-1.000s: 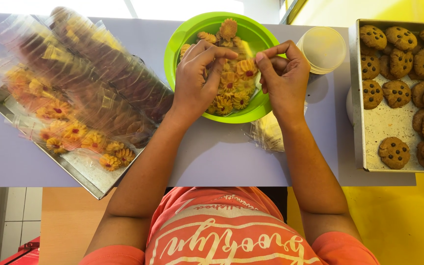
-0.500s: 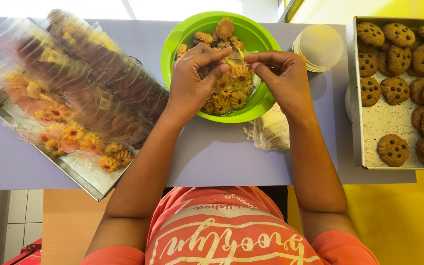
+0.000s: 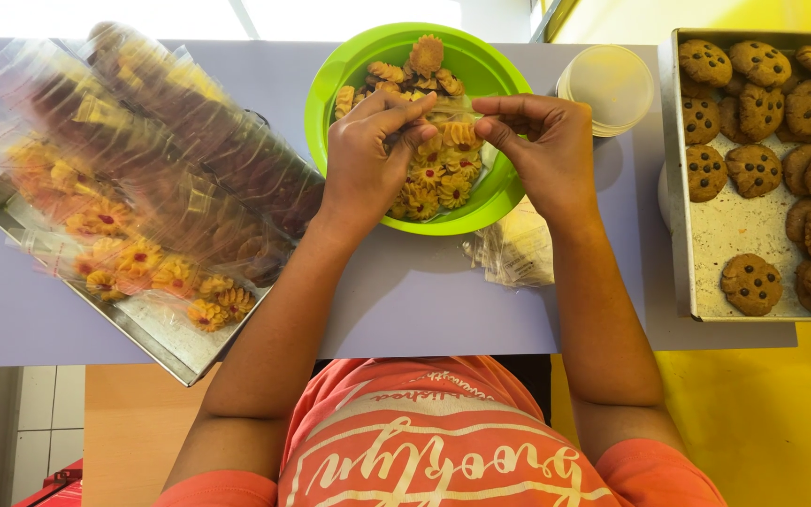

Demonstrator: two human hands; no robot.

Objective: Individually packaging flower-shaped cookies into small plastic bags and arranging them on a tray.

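Cookies (image 3: 438,174), the small flower-shaped ones with red centres, lie heaped in the green bowl (image 3: 330,89) at the far middle of the table, and both your hands are working just above them. Your left hand (image 3: 368,155) and right hand (image 3: 542,150) are each pinched shut on the mouth of a thin clear bag (image 3: 448,117) stretched between them, which seems to hold a few cookies already, though the plastic is hard to make out against the pile. I judge the main risk to be the film slipping from one pinch, so that the bag sags and its cookies tip back into the bowl or break; pulling the mouth too hard could also tear it. Your right forearm passes close over the loose clear bags (image 3: 515,249) lying just beside the bowl, and a careless sweep might push them off the edge. To your left a metal tray (image 3: 157,333) carries packed bags of cookies; to your right another tray (image 3: 706,244) holds chocolate chip cookies (image 3: 751,284), with a stack of plastic lids (image 3: 607,84) near the bowl. The table (image 3: 405,300) is pale lilac and smooth; beyond it you have a yellow floor on the right and tiles at lower left.
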